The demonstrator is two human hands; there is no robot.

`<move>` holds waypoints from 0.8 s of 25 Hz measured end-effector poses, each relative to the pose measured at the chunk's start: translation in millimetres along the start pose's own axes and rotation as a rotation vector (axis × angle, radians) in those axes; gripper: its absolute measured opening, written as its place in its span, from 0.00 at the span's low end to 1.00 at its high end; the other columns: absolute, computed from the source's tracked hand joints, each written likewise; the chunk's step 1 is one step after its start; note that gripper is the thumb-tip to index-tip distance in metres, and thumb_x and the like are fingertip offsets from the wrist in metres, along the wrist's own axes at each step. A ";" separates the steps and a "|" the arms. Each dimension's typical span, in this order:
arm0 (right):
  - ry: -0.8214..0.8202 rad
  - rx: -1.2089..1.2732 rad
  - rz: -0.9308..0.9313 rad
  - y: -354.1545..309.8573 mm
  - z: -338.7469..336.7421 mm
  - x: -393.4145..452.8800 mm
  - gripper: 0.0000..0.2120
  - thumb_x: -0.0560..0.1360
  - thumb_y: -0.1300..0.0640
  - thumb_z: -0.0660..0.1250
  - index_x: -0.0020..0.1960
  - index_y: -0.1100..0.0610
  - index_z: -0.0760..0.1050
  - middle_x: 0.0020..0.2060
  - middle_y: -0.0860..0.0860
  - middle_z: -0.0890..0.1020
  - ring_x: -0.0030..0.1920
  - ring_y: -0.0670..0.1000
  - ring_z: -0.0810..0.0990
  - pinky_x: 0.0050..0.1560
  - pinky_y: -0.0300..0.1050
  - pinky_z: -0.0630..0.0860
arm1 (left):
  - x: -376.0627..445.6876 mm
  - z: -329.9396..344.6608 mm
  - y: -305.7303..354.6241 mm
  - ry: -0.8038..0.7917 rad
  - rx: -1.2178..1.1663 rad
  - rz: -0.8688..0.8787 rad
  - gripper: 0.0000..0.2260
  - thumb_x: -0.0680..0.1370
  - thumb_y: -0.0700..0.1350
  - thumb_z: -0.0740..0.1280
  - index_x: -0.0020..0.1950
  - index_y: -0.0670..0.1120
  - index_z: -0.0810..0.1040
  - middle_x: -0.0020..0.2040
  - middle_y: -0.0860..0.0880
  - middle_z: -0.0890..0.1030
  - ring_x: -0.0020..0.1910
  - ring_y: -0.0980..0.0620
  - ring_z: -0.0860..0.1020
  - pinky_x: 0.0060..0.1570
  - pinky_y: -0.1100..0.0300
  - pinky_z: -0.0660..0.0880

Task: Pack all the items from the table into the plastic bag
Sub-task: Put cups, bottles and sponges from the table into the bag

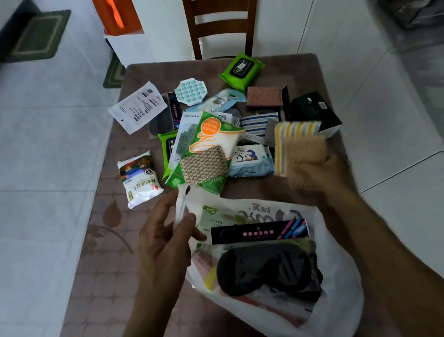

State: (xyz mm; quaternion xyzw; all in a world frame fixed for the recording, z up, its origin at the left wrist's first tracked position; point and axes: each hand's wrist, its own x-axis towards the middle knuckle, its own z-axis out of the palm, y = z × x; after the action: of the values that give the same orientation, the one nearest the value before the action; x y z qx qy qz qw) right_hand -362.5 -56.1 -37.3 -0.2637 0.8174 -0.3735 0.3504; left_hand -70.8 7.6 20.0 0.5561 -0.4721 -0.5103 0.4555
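A white plastic bag (338, 278) lies open at the table's near edge, with a packaged black eye mask (266, 268) on top of its contents. My left hand (162, 239) grips the bag's left handle (180, 208). My right hand (322, 173) holds a yellow-striped cloth with a tan scrub pad (299, 146), lifted above the table to the right of the pile. On the table lie a white salt packet (139, 178), a tan mesh pad (203, 164), a green glove pack (213, 134), a penguin wipes pack (251, 160), green wipes (241, 69), a black box (314, 110) and a blue-white round silicone mat (190, 92).
The brown patterned table (109, 230) has a wooden chair (221, 19) at its far side. A paper slip (137, 107) lies at the far left of the pile. White tiled floor surrounds the table; an orange bag (115, 11) stands beyond it.
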 end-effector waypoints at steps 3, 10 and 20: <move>-0.225 0.016 -0.282 -46.1 -43.1 -59.8 0.18 0.66 0.62 0.79 0.51 0.50 0.77 0.44 0.42 0.80 0.40 0.39 0.80 0.35 0.31 0.75 | 2.2 -5.2 -2.5 -0.028 -0.046 -0.010 0.21 0.75 0.38 0.63 0.68 0.44 0.75 0.31 0.44 0.80 0.23 0.55 0.72 0.20 0.65 0.65; -0.844 -0.776 -0.446 -38.1 39.2 -112.6 0.29 0.69 0.43 0.74 0.66 0.48 0.70 0.58 0.45 0.78 0.54 0.46 0.78 0.52 0.42 0.77 | 10.9 -28.2 1.1 -0.075 -0.130 -0.032 0.23 0.75 0.39 0.61 0.69 0.51 0.74 0.27 0.43 0.73 0.24 0.52 0.70 0.21 0.62 0.67; -0.475 -1.041 -0.837 -43.6 170.7 9.6 0.31 0.73 0.56 0.66 0.74 0.51 0.60 0.73 0.54 0.64 0.68 0.60 0.66 0.64 0.58 0.68 | 16.7 -27.5 -6.1 -0.064 -0.133 -0.049 0.21 0.77 0.32 0.63 0.66 0.48 0.77 0.30 0.42 0.77 0.25 0.50 0.72 0.22 0.61 0.69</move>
State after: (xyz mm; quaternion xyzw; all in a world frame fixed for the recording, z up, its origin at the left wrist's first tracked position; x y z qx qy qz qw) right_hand -229.6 -160.8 -87.3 -0.7632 0.6214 0.0300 0.1747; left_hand -42.4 -7.4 13.5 0.5193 -0.4377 -0.5693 0.4633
